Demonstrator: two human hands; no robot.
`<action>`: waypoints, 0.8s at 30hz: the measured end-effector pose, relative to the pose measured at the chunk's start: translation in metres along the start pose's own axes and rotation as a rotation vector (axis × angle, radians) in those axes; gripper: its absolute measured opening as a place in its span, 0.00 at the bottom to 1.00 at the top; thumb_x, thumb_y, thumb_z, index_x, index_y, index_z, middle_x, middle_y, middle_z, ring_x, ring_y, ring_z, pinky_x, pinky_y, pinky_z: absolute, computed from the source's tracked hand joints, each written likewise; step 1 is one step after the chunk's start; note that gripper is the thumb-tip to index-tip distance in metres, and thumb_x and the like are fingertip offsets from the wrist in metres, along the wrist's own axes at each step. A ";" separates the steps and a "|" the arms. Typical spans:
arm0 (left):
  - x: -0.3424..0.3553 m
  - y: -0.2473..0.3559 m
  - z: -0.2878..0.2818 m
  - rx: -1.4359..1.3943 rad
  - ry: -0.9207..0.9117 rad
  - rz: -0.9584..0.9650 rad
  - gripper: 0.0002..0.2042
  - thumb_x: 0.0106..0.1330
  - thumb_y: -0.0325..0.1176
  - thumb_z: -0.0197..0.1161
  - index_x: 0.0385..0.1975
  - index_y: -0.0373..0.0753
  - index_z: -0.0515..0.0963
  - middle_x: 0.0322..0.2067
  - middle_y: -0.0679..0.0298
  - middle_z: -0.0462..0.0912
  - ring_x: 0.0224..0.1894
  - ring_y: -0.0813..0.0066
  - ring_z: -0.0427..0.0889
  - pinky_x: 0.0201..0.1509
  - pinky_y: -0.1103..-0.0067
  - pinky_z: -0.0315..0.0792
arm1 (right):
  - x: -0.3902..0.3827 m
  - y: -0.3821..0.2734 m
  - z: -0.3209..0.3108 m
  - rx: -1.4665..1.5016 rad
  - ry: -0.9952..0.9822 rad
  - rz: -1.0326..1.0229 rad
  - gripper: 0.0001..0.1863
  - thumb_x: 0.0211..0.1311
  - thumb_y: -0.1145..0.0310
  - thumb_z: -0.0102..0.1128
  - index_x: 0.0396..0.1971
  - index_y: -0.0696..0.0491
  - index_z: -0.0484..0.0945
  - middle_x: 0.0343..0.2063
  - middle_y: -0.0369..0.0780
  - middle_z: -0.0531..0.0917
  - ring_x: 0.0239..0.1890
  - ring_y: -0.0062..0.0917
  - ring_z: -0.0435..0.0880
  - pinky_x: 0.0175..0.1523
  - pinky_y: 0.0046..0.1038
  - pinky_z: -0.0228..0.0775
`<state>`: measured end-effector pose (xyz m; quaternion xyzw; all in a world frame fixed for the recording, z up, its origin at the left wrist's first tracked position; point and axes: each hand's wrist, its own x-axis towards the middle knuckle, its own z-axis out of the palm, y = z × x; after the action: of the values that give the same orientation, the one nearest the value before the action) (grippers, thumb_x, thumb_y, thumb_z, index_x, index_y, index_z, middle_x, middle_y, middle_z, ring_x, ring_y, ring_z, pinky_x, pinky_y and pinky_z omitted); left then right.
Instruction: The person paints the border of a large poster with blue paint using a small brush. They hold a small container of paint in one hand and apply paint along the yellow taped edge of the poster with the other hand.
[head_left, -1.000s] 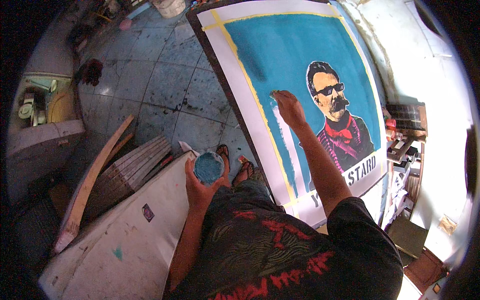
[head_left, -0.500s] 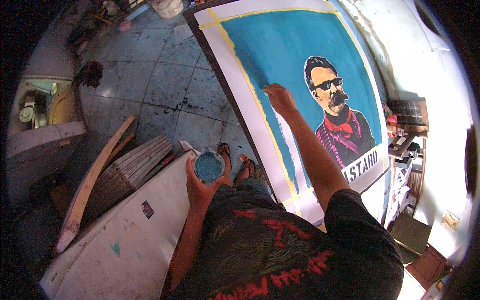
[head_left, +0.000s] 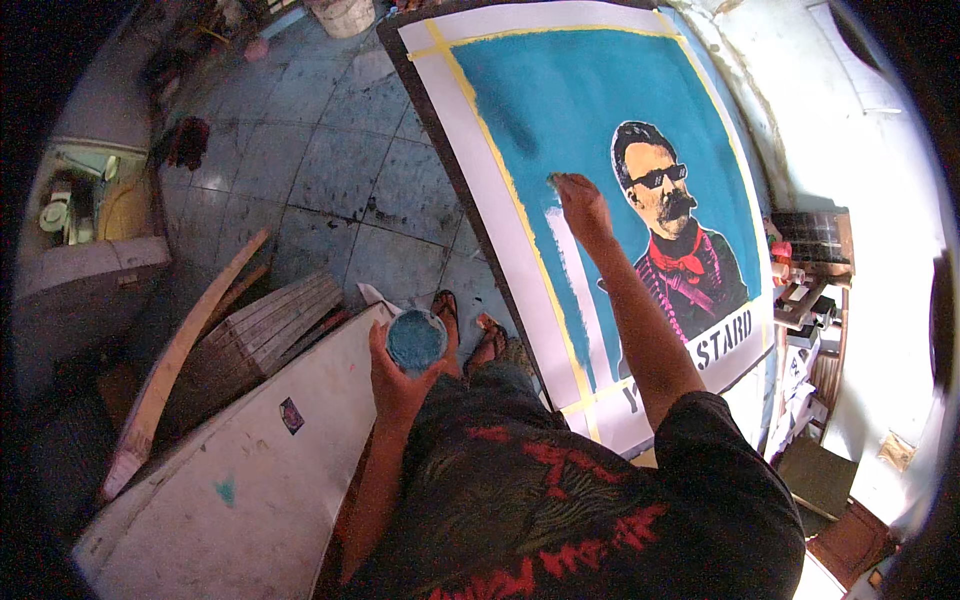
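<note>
My right hand [head_left: 586, 210] is closed around a paintbrush [head_left: 555, 180], mostly hidden in my fingers, its tip at the painting's surface. The painting [head_left: 560, 85] is a large white sheet with a teal background, a figure in dark sunglasses [head_left: 662, 177] and red neckerchief, and black lettering below. Beneath my right hand, a white unpainted strip [head_left: 572, 262] runs down between teal areas. Yellow masking tape [head_left: 483, 135] borders the teal. At my lower left, my left hand [head_left: 402, 385] grips a round tub of teal paint [head_left: 417, 338], its mouth facing up.
A white panel [head_left: 250, 470] with a small sticker lies at the left, beside stacked boards [head_left: 270, 330] and a curved wooden strip [head_left: 190, 360]. A bucket [head_left: 342, 15] stands at the far end of the tiled floor [head_left: 330, 170]. Cluttered shelves [head_left: 815, 300] line the right wall.
My right hand has shifted slightly right across the teal with the paintbrush. The view has moved a little. My left hand still holds the paint tub in the same place.
</note>
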<state>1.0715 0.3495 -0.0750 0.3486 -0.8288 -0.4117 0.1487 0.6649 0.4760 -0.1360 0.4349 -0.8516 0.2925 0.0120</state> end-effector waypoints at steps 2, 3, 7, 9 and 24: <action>0.000 0.004 -0.001 -0.003 -0.023 -0.010 0.58 0.46 0.52 0.79 0.68 0.28 0.47 0.62 0.42 0.65 0.64 0.47 0.67 0.66 0.63 0.63 | 0.004 0.010 0.000 -0.032 -0.093 0.065 0.12 0.62 0.76 0.53 0.43 0.54 0.82 0.41 0.46 0.83 0.43 0.43 0.83 0.48 0.39 0.76; -0.001 0.005 -0.001 -0.007 -0.034 -0.023 0.57 0.46 0.52 0.79 0.68 0.28 0.47 0.61 0.42 0.65 0.64 0.46 0.67 0.66 0.63 0.63 | 0.003 0.014 0.001 -0.065 -0.122 0.068 0.12 0.62 0.76 0.53 0.43 0.54 0.82 0.41 0.46 0.83 0.43 0.43 0.83 0.48 0.39 0.76; -0.004 -0.002 0.001 -0.035 -0.015 -0.049 0.57 0.46 0.51 0.79 0.68 0.29 0.48 0.61 0.42 0.65 0.64 0.46 0.68 0.66 0.63 0.64 | 0.014 0.017 0.003 0.019 -0.169 0.174 0.12 0.64 0.72 0.48 0.40 0.52 0.82 0.42 0.48 0.82 0.44 0.44 0.81 0.49 0.42 0.75; -0.008 -0.010 0.002 -0.038 -0.011 -0.061 0.56 0.45 0.46 0.81 0.68 0.31 0.48 0.63 0.43 0.65 0.64 0.49 0.68 0.66 0.64 0.65 | 0.017 0.015 0.002 -0.059 -0.193 0.085 0.12 0.65 0.72 0.48 0.41 0.52 0.82 0.41 0.47 0.82 0.44 0.44 0.82 0.49 0.42 0.75; -0.005 -0.015 -0.003 0.007 0.018 -0.094 0.57 0.44 0.44 0.81 0.70 0.34 0.47 0.64 0.44 0.63 0.66 0.50 0.65 0.67 0.65 0.65 | 0.073 0.006 0.040 -0.179 -0.309 0.007 0.14 0.61 0.77 0.50 0.43 0.52 0.82 0.43 0.46 0.83 0.47 0.42 0.82 0.53 0.39 0.74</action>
<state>1.0833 0.3454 -0.0849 0.3914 -0.8116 -0.4121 0.1354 0.6246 0.4051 -0.1526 0.4691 -0.8673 0.1453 -0.0816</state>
